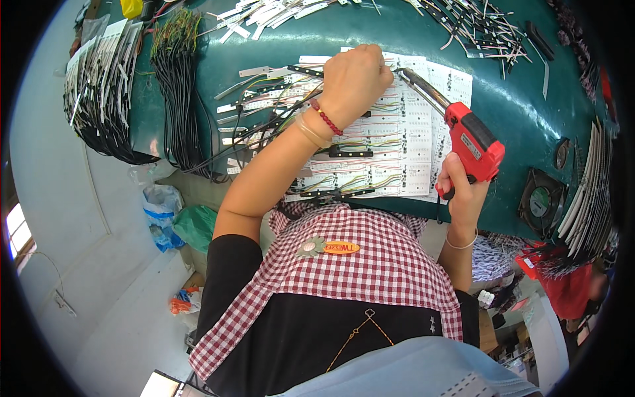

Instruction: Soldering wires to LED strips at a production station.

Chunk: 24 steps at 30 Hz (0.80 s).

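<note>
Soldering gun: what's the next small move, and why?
Probably ease the tip a little further left onto the joint under the left hand. The right hand grips the red soldering gun, its metal tip ending right at that fist, which presses on the white circuit boards where the thin wires meet them.
</note>
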Tool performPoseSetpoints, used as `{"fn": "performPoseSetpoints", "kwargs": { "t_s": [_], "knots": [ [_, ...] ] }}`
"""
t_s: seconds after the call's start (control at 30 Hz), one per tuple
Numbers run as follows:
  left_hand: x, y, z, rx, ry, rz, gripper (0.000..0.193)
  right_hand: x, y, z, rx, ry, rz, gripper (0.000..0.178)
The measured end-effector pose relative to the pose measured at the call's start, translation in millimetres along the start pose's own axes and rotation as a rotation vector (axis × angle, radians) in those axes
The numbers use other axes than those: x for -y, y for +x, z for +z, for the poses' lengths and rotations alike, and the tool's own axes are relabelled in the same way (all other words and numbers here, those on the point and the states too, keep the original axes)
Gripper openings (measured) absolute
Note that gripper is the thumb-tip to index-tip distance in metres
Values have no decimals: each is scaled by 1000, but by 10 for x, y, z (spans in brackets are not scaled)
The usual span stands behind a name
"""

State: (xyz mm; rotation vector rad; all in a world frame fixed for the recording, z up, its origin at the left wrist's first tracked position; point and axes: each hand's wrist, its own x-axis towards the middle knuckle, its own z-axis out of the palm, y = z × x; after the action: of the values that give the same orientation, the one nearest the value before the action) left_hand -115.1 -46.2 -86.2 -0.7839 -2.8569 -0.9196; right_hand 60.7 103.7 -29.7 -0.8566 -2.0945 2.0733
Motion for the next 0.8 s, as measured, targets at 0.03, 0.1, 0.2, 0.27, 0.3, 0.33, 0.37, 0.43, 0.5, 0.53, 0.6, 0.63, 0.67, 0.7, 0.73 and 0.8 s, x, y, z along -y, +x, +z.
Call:
{"fn": "performPoseSetpoints", "kwargs": {
  "t_s": [0.03, 0.1, 0.2, 0.27, 0.3, 0.33, 0.37, 0.43, 0.5, 0.53, 0.6, 0.63, 0.67, 0.7, 0.73, 0.8],
  "knots": [
    [-2, -2, -2, 1, 0, -2, 15, -5, 0, -1, 4, -1, 0, 13],
    [-7, -3, -2, 5, 9, -9, 15, -9, -16, -4, 12, -81, -1, 12],
    [-9, -2, -5, 8, 18, -13, 15, -7, -39, -1, -11, -35, -29, 18],
    [-7, -1, -8, 6, 17, -12, 15, 12, -49, -33, -20, -32, -51, 22],
    [-7, -2, -7, 5, 14, -9, 15, 19, -48, -55, -43, -37, -68, 27],
    [-8, -3, -6, 4, 10, -6, 15, 23, -37, -77, -31, -30, -72, 27],
    [-9, -4, -4, 5, 8, -6, 15, 25, -18, -103, -26, -50, -103, 28],
    [-6, -2, -4, -2, 15, 3, 14, 17, 11, -138, -22, -70, -136, 29],
    [5, 4, -9, -2, -18, -7, 14, -5, 39, -146, -65, -111, -112, 31],
    [13, 7, -15, -1, -49, -19, 13, -18, 52, -141, -40, -102, -130, 31],
    [35, 20, -29, -17, -122, -36, 12, -37, 74, -127, -17, -65, -134, 31],
    [45, 25, -34, -30, -199, -49, 12, -41, 80, -125, -2, -59, -145, 31],
    [52, 30, -40, -31, -195, -52, 12, -43, 84, -122, 4, -47, -143, 30],
    [58, 34, -42, -19, -190, -57, 11, -45, 87, -120, -5, -42, -131, 30],
    [60, 37, -44, 0, -190, -65, 11, -48, 87, -118, 9, -35, -141, 30],
    [56, 43, -42, 12, -129, -46, 11, -58, 85, -113, -3, -57, -105, 29]
  ]
}}
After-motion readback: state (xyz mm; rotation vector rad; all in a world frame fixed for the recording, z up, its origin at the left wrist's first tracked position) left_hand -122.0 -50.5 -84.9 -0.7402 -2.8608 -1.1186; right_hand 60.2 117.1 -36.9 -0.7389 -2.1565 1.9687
